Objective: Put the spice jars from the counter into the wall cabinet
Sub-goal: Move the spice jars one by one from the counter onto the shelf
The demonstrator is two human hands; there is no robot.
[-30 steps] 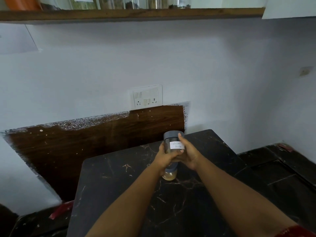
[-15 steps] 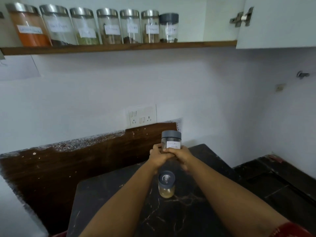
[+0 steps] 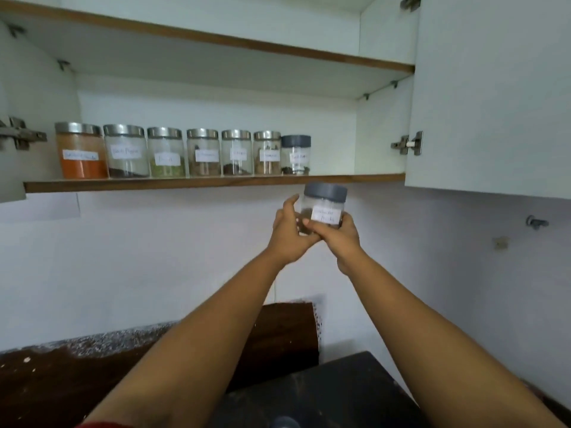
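Observation:
A clear spice jar with a grey lid and a white label is held up just below the wall cabinet's lower shelf. My right hand grips its base from the right, thumb across the front. My left hand cups its left side with the fingers curled round it. On the shelf stand several labelled jars in a row, from an orange-filled one at the left to a grey-lidded one at the right. Another grey lid shows at the bottom edge on the counter.
The cabinet's right door hangs open beside my right hand. An upper shelf runs above the jars. The shelf is bare to the right of the grey-lidded jar. A dark marble counter and brown backsplash lie below.
Both hands have lifted the grey-lidded jar from just above the counter up to right under the cabinet shelf. My view has tilted upward, and the second jar on the counter has dropped to the bottom edge.

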